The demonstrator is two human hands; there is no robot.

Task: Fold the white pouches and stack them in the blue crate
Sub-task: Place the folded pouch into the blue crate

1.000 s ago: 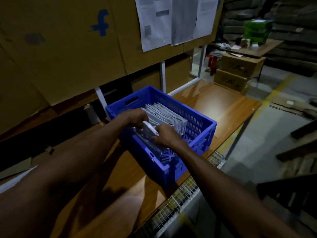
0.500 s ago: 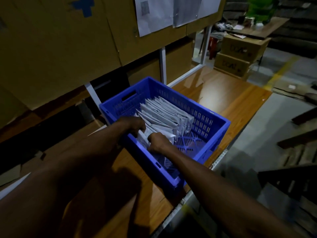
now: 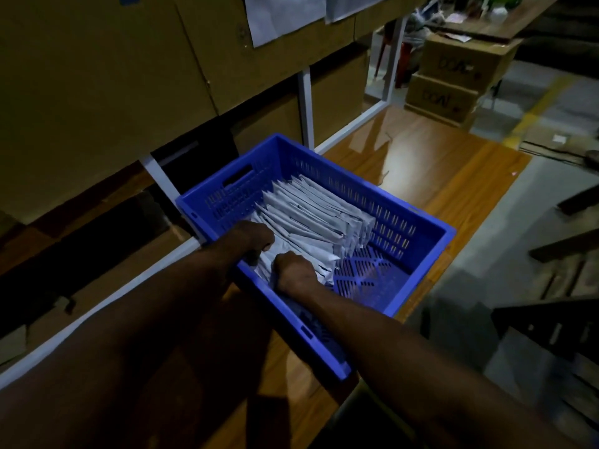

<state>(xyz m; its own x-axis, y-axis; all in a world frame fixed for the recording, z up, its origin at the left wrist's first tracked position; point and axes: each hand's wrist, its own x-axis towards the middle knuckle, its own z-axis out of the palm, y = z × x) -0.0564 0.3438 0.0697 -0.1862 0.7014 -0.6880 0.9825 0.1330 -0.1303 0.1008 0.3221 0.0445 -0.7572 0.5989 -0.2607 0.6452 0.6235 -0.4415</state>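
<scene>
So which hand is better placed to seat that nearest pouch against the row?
Probably the right hand: it is curled on the nearest pouch, at the open end of the row of pouches. The left hand sits by the blue crate's near-left wall.

The crate (image 3: 418,280) sits on the bench (image 3: 437,176), just before the shelving. Inside it, the pouches (image 3: 311,218) stand in a leaning row along the left half. Both hands reach in at the row's near end, left hand (image 3: 249,238) beside right hand (image 3: 295,270). Cartons (image 3: 453,82) are stacked beyond the bench's far end.
</scene>
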